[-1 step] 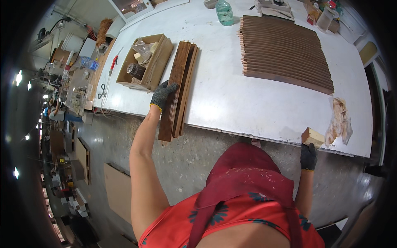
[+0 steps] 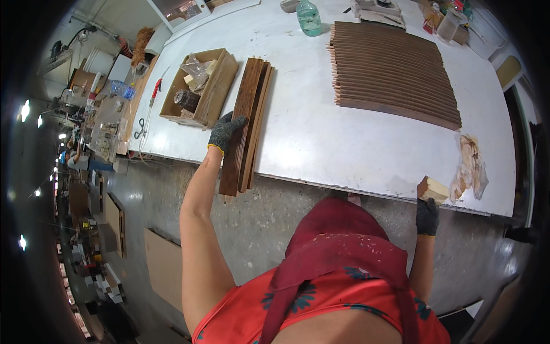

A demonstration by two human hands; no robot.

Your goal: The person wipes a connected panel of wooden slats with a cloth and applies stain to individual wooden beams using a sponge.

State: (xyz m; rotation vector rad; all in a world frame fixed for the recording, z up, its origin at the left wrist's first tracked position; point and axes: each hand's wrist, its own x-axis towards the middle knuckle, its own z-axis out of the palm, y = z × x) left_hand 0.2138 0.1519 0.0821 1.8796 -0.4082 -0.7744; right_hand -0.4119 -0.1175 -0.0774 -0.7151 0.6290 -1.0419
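Observation:
My left hand [image 2: 223, 133], in a dark grey knitted glove, is closed on the left edge of a brown wooden board [image 2: 239, 150], its thumb over the top face. Narrower wooden strips [image 2: 259, 114] lie along the board's right side, and their near ends jut past the table's front edge. At the front right, my right hand [image 2: 427, 217], also gloved, has its fingers closed on the near end of a pale yellow block with a brown side [image 2: 434, 190]. That block is at the table edge, beside a crumpled, stained cloth [image 2: 468, 169].
On the white table [image 2: 321, 143], a wooden box [image 2: 220, 86] with a jar and scraps stands left of the boards. Scissors [image 2: 140, 129] and a red-handled tool [image 2: 155, 92] lie further left. Many brown strips [image 2: 395, 71] lie side by side at back right, near a glass bottle [image 2: 309, 18].

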